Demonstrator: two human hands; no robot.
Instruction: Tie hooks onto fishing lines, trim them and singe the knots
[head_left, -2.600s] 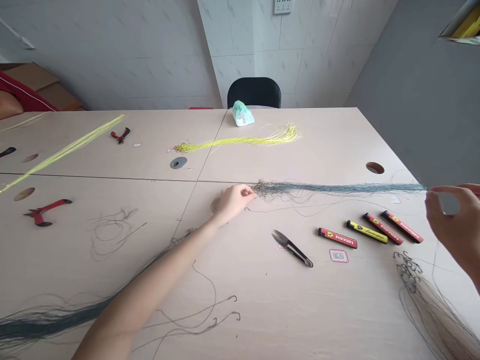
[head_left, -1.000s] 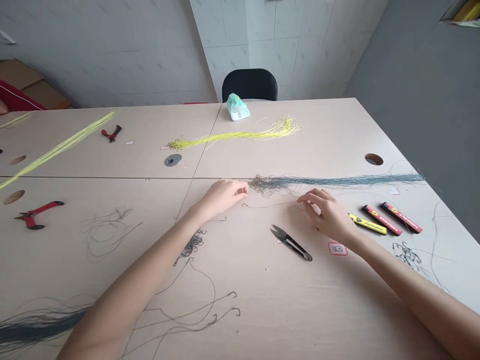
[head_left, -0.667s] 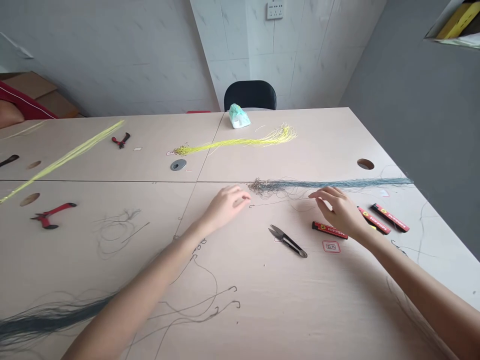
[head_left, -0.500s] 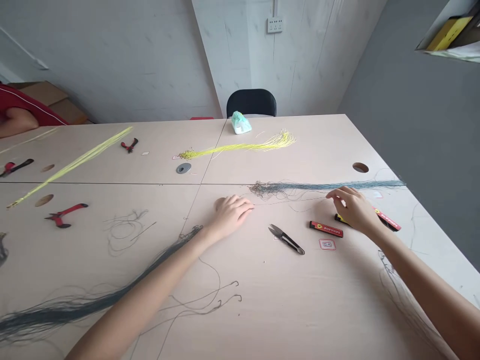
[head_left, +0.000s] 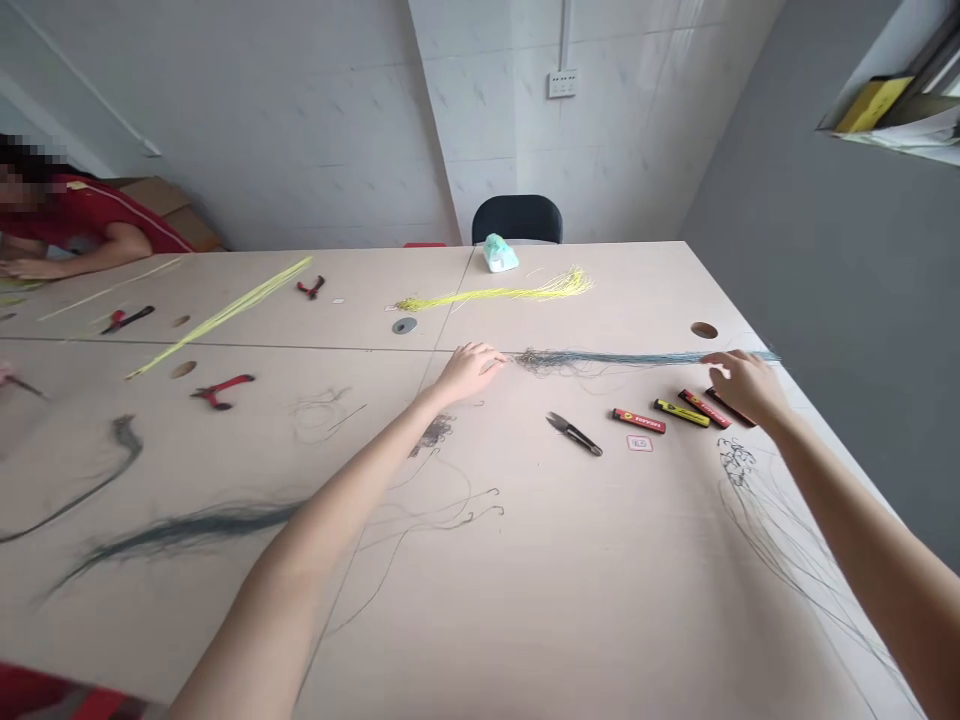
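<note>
A bundle of thin blue-grey lines lies across the table, a tangle of small hooks at its left end. Just beside that end, my left hand is closed, its fingertips pinching what looks like one thin dark line. My right hand is over the bundle's right part, thumb and fingers pinched together; the line between them is too fine to follow clearly. Thread snips lie below the bundle. Under my left forearm runs another dark bundle of lines, with its hooked end near the elbow side of my wrist.
Small red and yellow packs lie near my right hand, above loose hooked lines. Yellow line bundles, red-handled pliers and a tissue pack are farther off. A person in red sits at the far left.
Both hands have moved to the bundle, bringing the thin line stretched between them up to it. My right hand has shifted right, uncovering the packs. The view has turned left.
</note>
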